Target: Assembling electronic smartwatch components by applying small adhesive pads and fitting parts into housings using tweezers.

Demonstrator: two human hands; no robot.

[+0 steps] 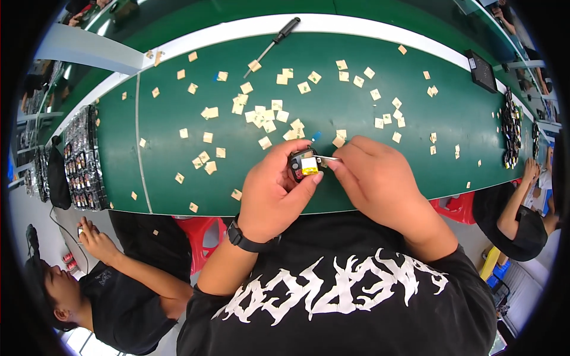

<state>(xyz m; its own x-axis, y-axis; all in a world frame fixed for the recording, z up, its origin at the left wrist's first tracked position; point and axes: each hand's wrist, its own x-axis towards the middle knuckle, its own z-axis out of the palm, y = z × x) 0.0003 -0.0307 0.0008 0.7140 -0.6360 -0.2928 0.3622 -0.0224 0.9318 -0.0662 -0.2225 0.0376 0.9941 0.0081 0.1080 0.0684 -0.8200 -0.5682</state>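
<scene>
Near the front edge of the green table, my left hand [276, 190] grips a small black device housing [298, 166]. A silver and yellow battery [309, 165] sits in its exposed inside. My right hand [377, 169] pinches a thin metal tool [328, 158], probably tweezers, whose tip reaches the housing's right side; the rest of the tool is hidden by the fingers. A small blue piece [316, 136] lies just beyond the housing. Scattered about are many cream-coloured square stickers [259, 115], some overlapping.
A black-handled screwdriver [279, 40] lies at the far side of the green table [172, 121]. Trays of small parts [83, 157] stand at the left end. A black box [481, 71] and a pile of dark parts [512, 130] are at the right. Co-workers sit on both sides.
</scene>
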